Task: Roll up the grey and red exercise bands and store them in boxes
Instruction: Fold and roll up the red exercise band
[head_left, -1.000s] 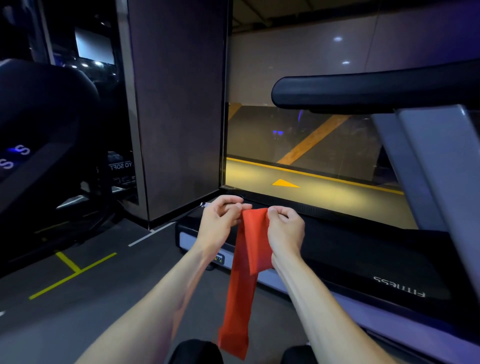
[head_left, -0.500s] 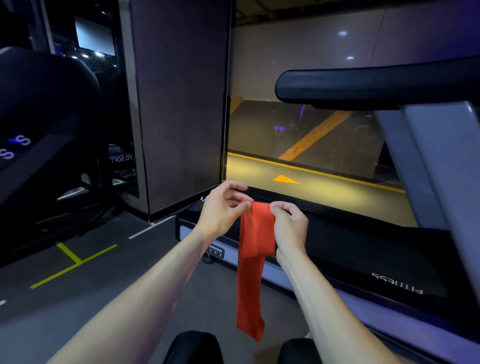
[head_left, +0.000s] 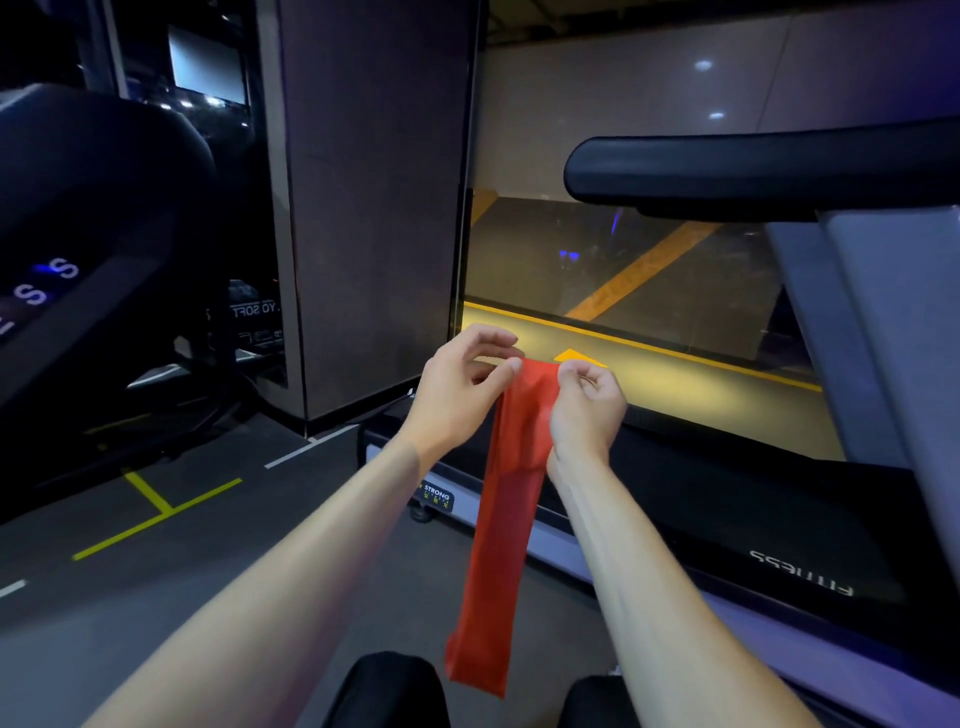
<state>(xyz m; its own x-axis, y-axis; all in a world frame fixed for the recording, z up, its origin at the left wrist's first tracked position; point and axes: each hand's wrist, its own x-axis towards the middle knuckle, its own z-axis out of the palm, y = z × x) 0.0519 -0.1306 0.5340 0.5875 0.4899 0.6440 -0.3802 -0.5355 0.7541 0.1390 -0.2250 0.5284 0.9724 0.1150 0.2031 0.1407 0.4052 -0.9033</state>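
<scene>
We hold the red band (head_left: 511, 499) up in front of us, out over the floor (head_left: 218, 561) beside the near-left corner of the treadmill (head_left: 701, 514). Nothing carries it but our hands. Our left hand (head_left: 457, 395) pinches the band's top left corner between thumb and fingertips, the other fingers spread loosely above. Our right hand (head_left: 584, 410) has its fingers curled round the top right edge, pinching it as well. The two hands sit close together, with only the width of the band between them.

The band's long axis runs nearly straight up and down, leaning slightly so the free lower end drifts toward our left. That end hangs loose near our knees (head_left: 389, 691), touching nothing that we can make out. The top edge looks bunched between the hands, but whether a first turn of the roll has formed there we cannot tell.

We judge this to be the start of rolling the red band. The next move calls for turning the top edge over on itself with both thumbs and fingers, keeping the sides level so the roll stays even, and feeding the hanging length upward as it winds. No grey band and no boxes are in view.
</scene>
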